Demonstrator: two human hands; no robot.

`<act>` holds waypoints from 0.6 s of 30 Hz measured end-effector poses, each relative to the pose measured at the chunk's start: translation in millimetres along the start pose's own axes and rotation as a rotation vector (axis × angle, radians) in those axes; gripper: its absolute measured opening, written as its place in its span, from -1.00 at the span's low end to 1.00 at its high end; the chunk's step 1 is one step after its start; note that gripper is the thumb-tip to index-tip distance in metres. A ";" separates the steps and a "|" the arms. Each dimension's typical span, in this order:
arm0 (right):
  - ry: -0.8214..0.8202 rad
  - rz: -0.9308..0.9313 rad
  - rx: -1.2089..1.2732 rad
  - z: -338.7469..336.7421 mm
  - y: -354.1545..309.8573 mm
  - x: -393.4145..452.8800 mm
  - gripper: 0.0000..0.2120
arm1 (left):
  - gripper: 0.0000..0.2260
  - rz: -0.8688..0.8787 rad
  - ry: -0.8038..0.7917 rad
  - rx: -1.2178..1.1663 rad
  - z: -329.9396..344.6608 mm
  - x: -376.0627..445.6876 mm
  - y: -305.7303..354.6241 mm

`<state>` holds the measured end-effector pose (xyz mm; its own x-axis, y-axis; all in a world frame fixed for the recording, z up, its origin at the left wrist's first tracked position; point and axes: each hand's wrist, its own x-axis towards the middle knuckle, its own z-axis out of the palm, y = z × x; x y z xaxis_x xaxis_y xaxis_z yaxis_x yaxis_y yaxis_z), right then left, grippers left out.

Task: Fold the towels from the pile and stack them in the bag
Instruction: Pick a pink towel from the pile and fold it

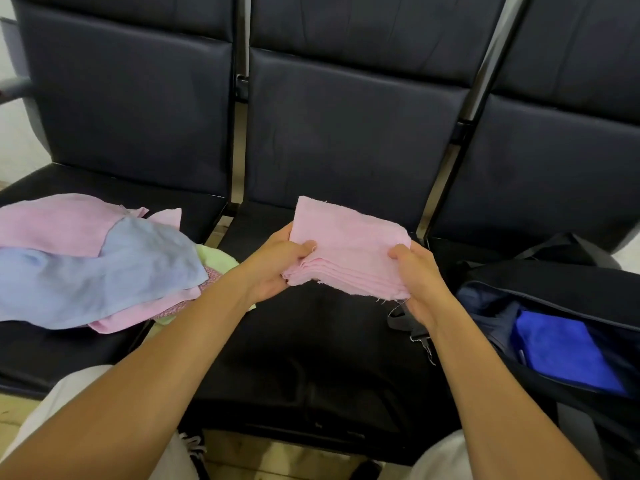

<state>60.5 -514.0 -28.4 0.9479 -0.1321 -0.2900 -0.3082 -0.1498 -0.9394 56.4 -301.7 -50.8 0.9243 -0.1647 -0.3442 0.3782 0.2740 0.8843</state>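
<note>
Head view: I see loose pile [93,261] on left seat; left hand [277,265] and right hand [420,282] pinch folded pink towel [349,247] mid-air. Fold looks done, probably; next, stack into bag [561,299] right, onto blue towel [564,351].

Folded pink towel [349,244] — held above the middle seat [311,358], left hand [277,265] and right hand [420,282] gripping opposite ends. Pile of towels [93,261] — pink, blue, pale green — on the left seat. Open dark bag [554,292] on the right, blue towel [564,351] inside.
</note>
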 end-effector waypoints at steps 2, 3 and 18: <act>0.043 -0.010 -0.032 -6.7 -3.1 -2.2 -0.79 | -0.62 0.013 -0.040 -0.005 8.2 -4.2 -2.8; 0.054 -0.021 -0.048 -11.1 -4.3 -4.6 -0.79 | -0.62 0.020 -0.042 0.004 13.4 -7.2 -4.2; 0.246 -0.078 0.164 -165.2 54.6 -34.8 -0.67 | -0.44 0.020 -0.187 0.320 157.4 -6.9 -51.3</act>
<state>-2.7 -679.5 -39.4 0.9140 -0.3629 -0.1812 -0.1987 -0.0112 -0.9800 22.6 -463.7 -44.1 0.8950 -0.3406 -0.2881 0.2972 -0.0263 0.9544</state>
